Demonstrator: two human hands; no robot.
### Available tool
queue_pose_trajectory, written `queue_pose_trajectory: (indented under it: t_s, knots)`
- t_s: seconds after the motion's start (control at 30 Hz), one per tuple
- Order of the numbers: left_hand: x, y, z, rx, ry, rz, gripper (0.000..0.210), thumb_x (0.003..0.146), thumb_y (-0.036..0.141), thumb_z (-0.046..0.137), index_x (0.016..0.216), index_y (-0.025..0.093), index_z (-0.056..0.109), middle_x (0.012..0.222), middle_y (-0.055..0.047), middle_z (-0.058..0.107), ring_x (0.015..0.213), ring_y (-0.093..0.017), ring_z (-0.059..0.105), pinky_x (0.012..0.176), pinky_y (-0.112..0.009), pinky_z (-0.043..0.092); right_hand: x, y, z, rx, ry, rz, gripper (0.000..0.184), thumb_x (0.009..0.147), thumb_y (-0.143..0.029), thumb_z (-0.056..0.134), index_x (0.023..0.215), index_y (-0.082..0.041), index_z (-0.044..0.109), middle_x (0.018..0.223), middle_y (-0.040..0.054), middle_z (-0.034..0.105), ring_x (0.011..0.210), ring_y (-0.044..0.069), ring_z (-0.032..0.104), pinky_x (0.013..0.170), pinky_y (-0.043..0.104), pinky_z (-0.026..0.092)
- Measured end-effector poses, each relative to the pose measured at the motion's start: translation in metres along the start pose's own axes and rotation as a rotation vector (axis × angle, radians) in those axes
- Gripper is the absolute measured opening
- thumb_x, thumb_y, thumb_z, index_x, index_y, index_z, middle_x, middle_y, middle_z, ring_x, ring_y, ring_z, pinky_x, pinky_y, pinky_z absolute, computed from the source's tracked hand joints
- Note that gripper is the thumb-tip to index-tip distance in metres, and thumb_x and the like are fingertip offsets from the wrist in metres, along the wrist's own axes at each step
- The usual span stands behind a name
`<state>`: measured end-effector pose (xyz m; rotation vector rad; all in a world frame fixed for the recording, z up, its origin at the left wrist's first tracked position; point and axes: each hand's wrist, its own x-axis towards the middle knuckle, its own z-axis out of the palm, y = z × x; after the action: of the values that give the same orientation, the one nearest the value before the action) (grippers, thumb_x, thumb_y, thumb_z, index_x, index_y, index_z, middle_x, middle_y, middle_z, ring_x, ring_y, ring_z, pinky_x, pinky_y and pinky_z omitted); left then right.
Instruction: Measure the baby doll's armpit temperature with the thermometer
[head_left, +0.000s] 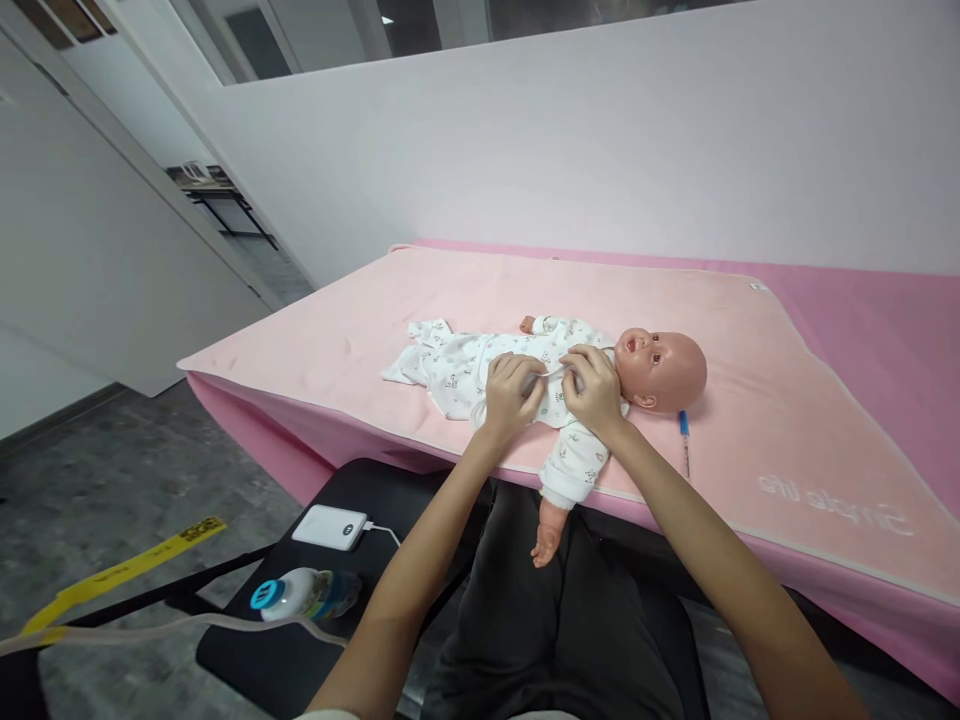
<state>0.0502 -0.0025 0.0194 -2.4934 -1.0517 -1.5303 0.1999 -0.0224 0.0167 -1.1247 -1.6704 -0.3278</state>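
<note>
A baby doll (664,370) lies on its back on a pink towel (330,340), its head toward the right. It wears a white printed baby outfit (457,370). One doll arm (551,520) hangs over the table's front edge, above my lap. On the doll's belly, my left hand (514,390) pinches the outfit's white cloth. Close to the doll's neck, my right hand (590,390) also has its fingers closed on the cloth at the chest. A thin white strip of fabric runs between both hands; whether it is a tie or an edge, I cannot make out.
A thin syringe-like item with a blue end (684,440) lies beside the doll's head. To my left, a black chair (247,660) bears a white power bank (330,527) with a cable and a blue-capped bottle (300,595). A white wall (600,150) stands behind the table.
</note>
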Motion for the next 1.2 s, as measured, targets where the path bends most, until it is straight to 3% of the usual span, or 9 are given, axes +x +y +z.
queue_pose_trajectory:
  t_s: [0.17,0.27,0.4,0.63,1.2]
  knots:
    - [-0.0007,0.0,0.003,-0.002,0.012,-0.022,0.009,0.085,0.022,0.047,0.084,0.02,0.056,0.079,0.002,0.065,0.075,-0.013,0.06,0.093,-0.035,0.037,-0.0004,-0.0005,-0.0006,-0.026,-0.05,-0.047,0.013,0.075,-0.013,0.051,0.083,-0.019,0.06,0.092,0.0063,0.061,0.086,0.02,0.055,0.077,0.033,0.043]
    - [-0.0009,-0.0008,0.0039,-0.02,0.016,-0.04,0.013,0.087,0.022,0.046,0.086,0.02,0.058,0.078,0.002,0.066,0.073,-0.012,0.06,0.088,-0.033,0.04,-0.0003,-0.0004,0.0001,-0.039,-0.079,-0.053,0.009,0.078,-0.018,0.052,0.082,-0.02,0.059,0.09,0.006,0.061,0.085,0.019,0.054,0.077,0.033,0.042]
    - [-0.0008,-0.0002,0.0025,-0.024,0.009,-0.05,0.016,0.087,0.024,0.046,0.086,0.02,0.061,0.079,0.0,0.068,0.076,-0.013,0.06,0.08,-0.031,0.041,0.0005,-0.0011,0.0006,-0.071,-0.077,-0.052,0.01,0.082,-0.02,0.05,0.079,-0.02,0.059,0.087,0.0051,0.062,0.082,0.018,0.054,0.075,0.032,0.041]
    - [-0.001,0.0015,0.0033,0.068,-0.02,-0.017,0.015,0.081,0.03,0.057,0.092,0.021,0.062,0.089,-0.001,0.066,0.086,-0.017,0.058,0.08,-0.033,0.039,0.0004,-0.0025,0.0,-0.093,-0.047,-0.06,0.01,0.082,-0.017,0.051,0.078,-0.02,0.06,0.083,0.0036,0.063,0.079,0.017,0.054,0.073,0.03,0.04]
    - [-0.0035,-0.0014,0.0051,-0.005,-0.024,-0.094,0.016,0.089,0.027,0.044,0.088,0.02,0.059,0.083,-0.002,0.066,0.081,-0.015,0.058,0.077,-0.031,0.042,-0.0002,-0.0014,-0.0001,-0.08,-0.069,-0.057,0.013,0.085,-0.02,0.048,0.081,-0.02,0.06,0.084,0.0042,0.064,0.08,0.018,0.053,0.074,0.031,0.04]
